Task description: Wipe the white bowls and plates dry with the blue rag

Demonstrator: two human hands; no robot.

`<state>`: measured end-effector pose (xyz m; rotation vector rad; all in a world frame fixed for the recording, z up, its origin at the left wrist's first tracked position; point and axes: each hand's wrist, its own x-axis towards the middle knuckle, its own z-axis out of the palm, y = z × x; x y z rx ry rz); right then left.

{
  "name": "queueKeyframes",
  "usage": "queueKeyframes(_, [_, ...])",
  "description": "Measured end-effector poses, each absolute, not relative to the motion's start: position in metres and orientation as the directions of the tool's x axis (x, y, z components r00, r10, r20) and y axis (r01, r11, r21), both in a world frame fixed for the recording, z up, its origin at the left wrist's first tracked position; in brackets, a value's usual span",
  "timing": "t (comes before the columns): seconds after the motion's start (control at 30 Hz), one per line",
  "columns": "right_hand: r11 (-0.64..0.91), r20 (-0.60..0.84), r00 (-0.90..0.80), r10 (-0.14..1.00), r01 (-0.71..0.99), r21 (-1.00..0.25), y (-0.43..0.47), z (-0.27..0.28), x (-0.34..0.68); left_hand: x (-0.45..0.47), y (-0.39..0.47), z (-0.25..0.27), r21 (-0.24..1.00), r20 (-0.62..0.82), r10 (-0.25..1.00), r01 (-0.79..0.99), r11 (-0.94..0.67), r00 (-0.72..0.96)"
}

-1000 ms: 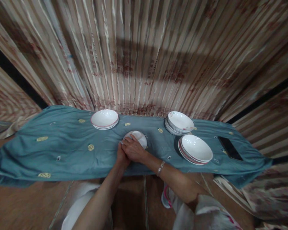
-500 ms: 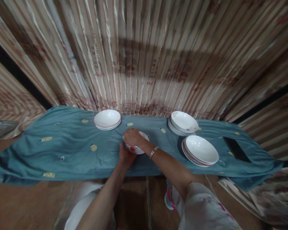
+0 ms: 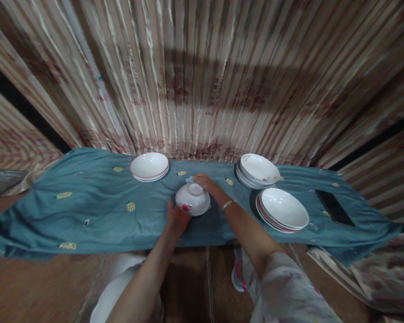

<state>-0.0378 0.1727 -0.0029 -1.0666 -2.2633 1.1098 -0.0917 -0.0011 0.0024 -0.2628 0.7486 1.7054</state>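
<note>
A white bowl with a red flower point(image 3: 194, 201) is turned so that its outside and round foot face up toward me. My left hand point(image 3: 178, 219) grips its near left rim, the fingers partly hidden under it. At the far side of the bowl, my right hand point(image 3: 204, 181) is closed on a small pale blue-white cloth point(image 3: 190, 179) that sticks out to the left, against the bowl near its foot. A bracelet circles my right wrist.
On the blue patterned tablecloth point(image 3: 101, 215), stacked white bowls point(image 3: 150, 165) stand at back left. More stacks stand to the right: one at the back point(image 3: 258, 169), one nearer point(image 3: 284, 208). A black phone point(image 3: 335, 207) lies far right. A striped curtain point(image 3: 202, 89) hangs behind.
My right hand has moved from over the bowl to its far right side, uncovering the foot and the pale cloth. My left hand keeps its hold on the bowl.
</note>
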Motion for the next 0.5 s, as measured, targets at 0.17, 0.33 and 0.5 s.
queueKeyframes(0.17, [0.292,-0.021,-0.539,0.842,0.488,-0.822,0.167,-0.017,-0.015,-0.090,0.000,0.006,0.351,-0.545,0.783,-0.930,-0.113,-0.300])
queueKeyframes(0.33, [0.257,-0.001,-0.470,0.883,0.486,-0.836,0.148,-0.024,0.002,-0.090,0.000,0.009,0.367,-0.570,0.762,-0.925,-0.098,-0.307])
queueKeyframes(0.5, [0.269,0.077,-0.369,0.926,0.504,-0.821,0.124,-0.036,0.013,-0.090,0.000,0.007,0.369,-0.548,0.772,-0.921,-0.124,-0.323])
